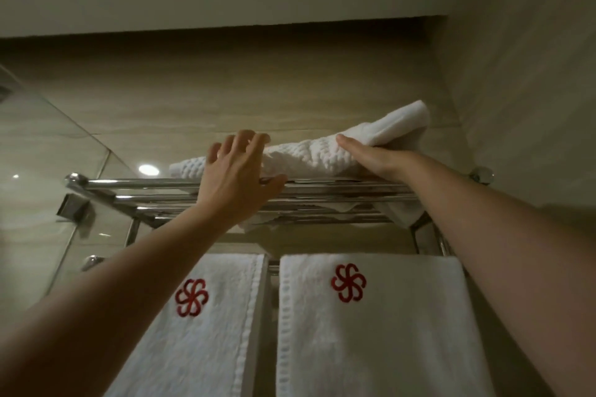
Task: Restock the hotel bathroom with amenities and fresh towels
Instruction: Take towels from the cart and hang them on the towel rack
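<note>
A white waffle-textured towel [306, 156] lies rumpled on top of a chrome wall rack [135, 184], its right end raised against the corner. My left hand [237, 172] is spread open at the towel's left part, fingers straight, thumb over the front bar. My right hand [371, 159] lies flat against the towel's right side with straight fingers, pressing it. Two white towels with a red flower logo hang below the rack, one at the left [206, 325] and one at the right [377, 329].
A glass shower panel [42, 203] with a metal bracket [72, 208] stands to the left. Beige tiled wall [225, 100] is behind the rack, and a side wall [532, 106] closes in at the right. A ceiling step hangs above.
</note>
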### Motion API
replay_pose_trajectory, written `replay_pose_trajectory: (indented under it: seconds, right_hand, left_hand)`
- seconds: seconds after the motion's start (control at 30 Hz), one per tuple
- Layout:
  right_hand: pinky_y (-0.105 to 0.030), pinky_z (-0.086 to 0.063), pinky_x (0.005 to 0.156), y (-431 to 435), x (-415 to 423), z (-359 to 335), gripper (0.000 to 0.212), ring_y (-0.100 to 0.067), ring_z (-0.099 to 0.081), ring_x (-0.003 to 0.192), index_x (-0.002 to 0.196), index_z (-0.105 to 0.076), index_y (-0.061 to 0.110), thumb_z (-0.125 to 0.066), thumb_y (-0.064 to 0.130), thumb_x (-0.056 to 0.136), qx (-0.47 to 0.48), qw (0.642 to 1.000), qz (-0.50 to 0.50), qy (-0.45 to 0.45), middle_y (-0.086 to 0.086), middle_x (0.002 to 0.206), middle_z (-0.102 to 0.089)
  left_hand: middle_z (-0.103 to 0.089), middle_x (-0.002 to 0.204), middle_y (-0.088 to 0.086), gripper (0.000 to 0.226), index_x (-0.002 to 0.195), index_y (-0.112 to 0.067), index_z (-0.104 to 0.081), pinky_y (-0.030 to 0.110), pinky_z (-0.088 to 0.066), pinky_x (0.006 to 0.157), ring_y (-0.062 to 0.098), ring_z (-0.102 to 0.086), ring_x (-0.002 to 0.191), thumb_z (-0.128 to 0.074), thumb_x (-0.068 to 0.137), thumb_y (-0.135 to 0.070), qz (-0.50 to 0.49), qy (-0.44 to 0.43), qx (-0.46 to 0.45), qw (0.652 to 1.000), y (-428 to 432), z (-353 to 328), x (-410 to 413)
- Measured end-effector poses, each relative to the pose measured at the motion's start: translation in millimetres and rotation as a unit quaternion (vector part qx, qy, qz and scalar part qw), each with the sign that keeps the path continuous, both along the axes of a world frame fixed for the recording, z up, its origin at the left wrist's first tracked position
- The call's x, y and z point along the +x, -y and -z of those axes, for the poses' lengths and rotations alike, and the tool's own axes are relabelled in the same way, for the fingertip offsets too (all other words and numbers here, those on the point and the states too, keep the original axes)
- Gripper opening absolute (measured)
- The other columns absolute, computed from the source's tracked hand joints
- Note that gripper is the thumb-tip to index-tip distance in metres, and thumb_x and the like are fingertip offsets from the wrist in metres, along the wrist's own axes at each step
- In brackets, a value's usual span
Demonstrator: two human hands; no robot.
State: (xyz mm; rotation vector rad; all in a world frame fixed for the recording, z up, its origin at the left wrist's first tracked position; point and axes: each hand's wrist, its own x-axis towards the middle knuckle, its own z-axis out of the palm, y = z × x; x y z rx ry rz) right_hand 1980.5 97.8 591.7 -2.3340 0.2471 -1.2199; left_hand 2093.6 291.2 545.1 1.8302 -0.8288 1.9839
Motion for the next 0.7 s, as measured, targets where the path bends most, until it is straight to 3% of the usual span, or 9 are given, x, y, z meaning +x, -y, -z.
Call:
replay_pose_trajectory:
  seconds: [0.07, 0.17, 0.33, 0.43, 0.53, 0.63, 0.7]
  right_hand:
    - [-0.042, -0.028, 0.109, 1, -3, -2, 0.094, -0.03, -0.034, 0.132, 0.148, -0.018, 0.021, -0.033, 0.08, 0.076, 0.004, 1.0, 0.013, -0.004, -0.011, 0.15, -0.029]
    - [-0.04, -0.027, 0.106, 3, 0, -3, 0.09, -0.03, -0.032, 0.134, 0.149, -0.016, 0.019, -0.034, 0.075, 0.081, -0.001, 0.999, 0.036, -0.022, -0.012, 0.152, -0.024]
    - [-0.038, -0.033, 0.096, 2, 4, -7, 0.092, -0.031, -0.039, 0.128, 0.148, -0.019, 0.013, -0.036, 0.075, 0.081, 0.009, 0.994, 0.092, -0.055, -0.014, 0.149, -0.029]
    - [-0.038, -0.032, 0.098, 11, 8, -14, 0.096, -0.031, -0.034, 0.132, 0.148, -0.016, 0.015, -0.039, 0.077, 0.078, 0.007, 0.995, 0.095, -0.04, -0.013, 0.152, -0.024]
    - [-0.04, -0.028, 0.106, 19, 9, -19, 0.098, -0.03, -0.033, 0.134, 0.149, -0.015, 0.017, -0.042, 0.076, 0.077, 0.027, 0.999, 0.035, -0.005, -0.01, 0.151, -0.027]
    - [-0.043, -0.035, 0.107, 23, 10, -25, 0.105, -0.028, -0.047, 0.125, 0.146, -0.027, 0.022, -0.045, 0.085, 0.064, 0.066, 0.996, -0.051, 0.022, -0.009, 0.142, -0.043]
    - [-0.045, -0.04, 0.104, 27, 10, -26, 0.088, -0.027, -0.055, 0.118, 0.141, -0.035, 0.018, -0.036, 0.078, 0.077, 0.089, 0.989, -0.115, 0.032, -0.012, 0.136, -0.052]
  left_hand:
    - [-0.045, 0.138, 0.007, 0.066, 0.135, -0.02, -0.038, 0.043, -0.026, 0.108, 0.025, -0.043, 0.123, -0.045, 0.085, -0.062, 0.001, -0.089, 0.017, 0.996, 3, -10, 3]
    - [-0.057, 0.124, 0.006, 0.062, 0.125, -0.019, -0.047, 0.042, -0.031, 0.102, 0.023, -0.052, 0.11, -0.029, 0.088, -0.065, 0.004, -0.137, 0.038, 0.99, 9, -16, 12]
    - [-0.06, 0.105, 0.003, 0.06, 0.109, -0.019, -0.055, 0.036, -0.037, 0.086, 0.018, -0.052, 0.093, -0.022, 0.088, -0.065, -0.003, -0.057, -0.026, 0.998, 18, -6, 25]
    - [-0.057, 0.111, 0.003, 0.064, 0.115, -0.019, -0.053, 0.035, -0.037, 0.082, 0.018, -0.051, 0.095, -0.022, 0.086, -0.067, 0.003, -0.047, -0.057, 0.997, 21, -4, 27]
    - [-0.051, 0.131, 0.004, 0.07, 0.131, -0.023, -0.042, 0.039, -0.036, 0.094, 0.022, -0.049, 0.113, -0.027, 0.083, -0.071, 0.014, -0.086, -0.057, 0.995, 21, -10, 25]
    - [-0.047, 0.139, 0.002, 0.071, 0.136, -0.028, -0.036, 0.043, -0.032, 0.102, 0.024, -0.045, 0.122, -0.036, 0.081, -0.072, 0.02, -0.144, -0.033, 0.989, 17, -19, 20]
    - [-0.048, 0.138, 0.001, 0.069, 0.134, -0.03, -0.039, 0.043, -0.028, 0.104, 0.024, -0.045, 0.123, -0.045, 0.079, -0.07, 0.069, -0.195, -0.006, 0.978, 13, -28, 17]
